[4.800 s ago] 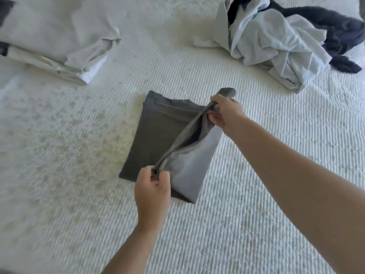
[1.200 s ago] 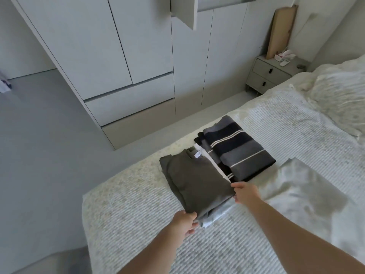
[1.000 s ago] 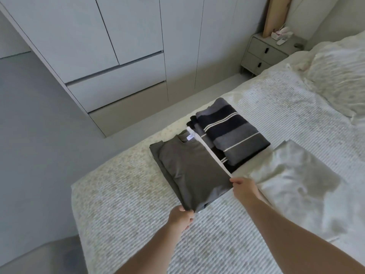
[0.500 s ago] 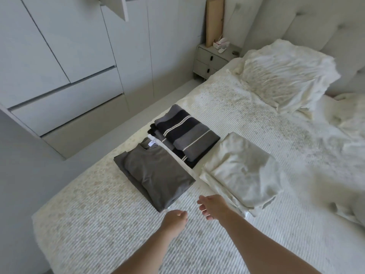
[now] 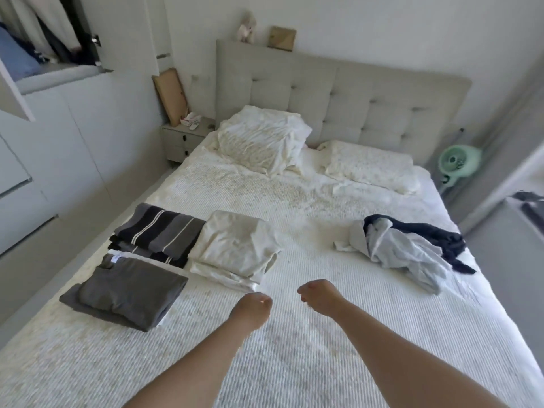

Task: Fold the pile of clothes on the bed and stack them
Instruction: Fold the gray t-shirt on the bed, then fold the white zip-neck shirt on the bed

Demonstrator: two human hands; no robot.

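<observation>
Grey folded shirt (image 5: pixel 129 293) lies stacked; both hands empty.

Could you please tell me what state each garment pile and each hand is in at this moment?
grey stack: folded, lying flat.
striped stack: folded.
cream stack: folded.
unfolded pile: crumpled, not yet folded.
left hand: loosely curled, holding nothing.
right hand: loosely curled, holding nothing.
wardrobe door: open.
</observation>
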